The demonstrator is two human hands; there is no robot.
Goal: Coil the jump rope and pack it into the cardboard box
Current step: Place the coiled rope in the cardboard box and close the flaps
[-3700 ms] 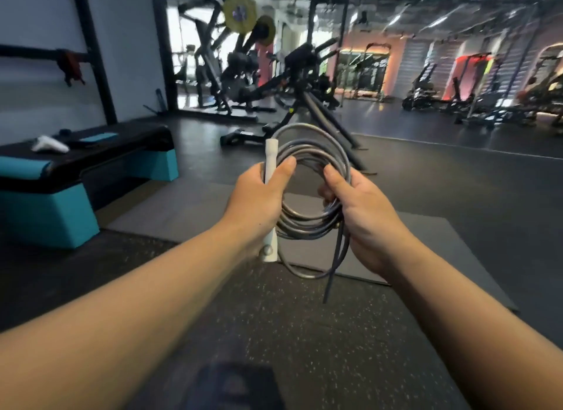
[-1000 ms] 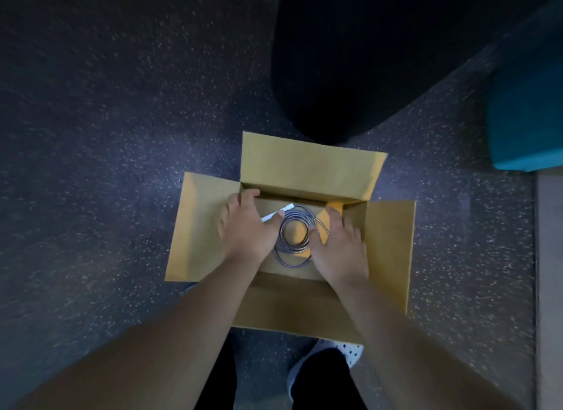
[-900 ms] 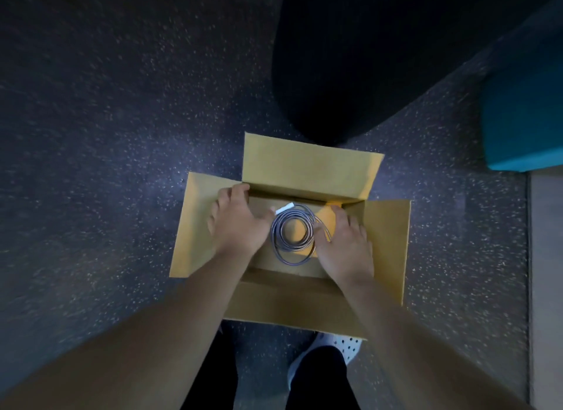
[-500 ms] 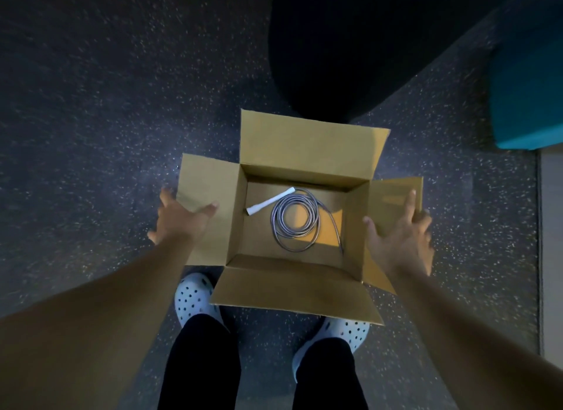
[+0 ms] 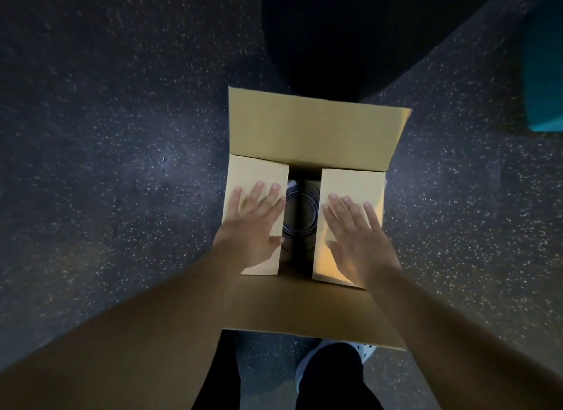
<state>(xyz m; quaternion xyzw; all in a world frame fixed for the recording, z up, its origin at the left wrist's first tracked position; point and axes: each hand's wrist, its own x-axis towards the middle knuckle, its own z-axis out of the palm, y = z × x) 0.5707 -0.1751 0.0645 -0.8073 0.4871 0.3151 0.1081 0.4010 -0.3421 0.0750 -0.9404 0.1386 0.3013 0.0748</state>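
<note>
The cardboard box (image 5: 310, 132) sits on the speckled floor in front of my feet. Its two side flaps are folded in over the opening, with a dark gap left between them. Through that gap the coiled grey jump rope (image 5: 300, 214) shows on the box bottom, with a bit of its white handle at the top of the gap. My left hand (image 5: 254, 223) lies flat on the left flap, fingers spread. My right hand (image 5: 356, 229) lies flat on the right flap. The far flap stands up and the near flap hangs toward me.
Dark speckled rubber floor surrounds the box. A large black rounded object (image 5: 350, 34) sits just beyond the box. A teal block (image 5: 545, 74) is at the right edge. My legs and a white perforated shoe (image 5: 362, 348) are below the near flap.
My hands let go of the coiled rope inside the box, moved out to the side flaps, and have folded both flaps inward over the rope.
</note>
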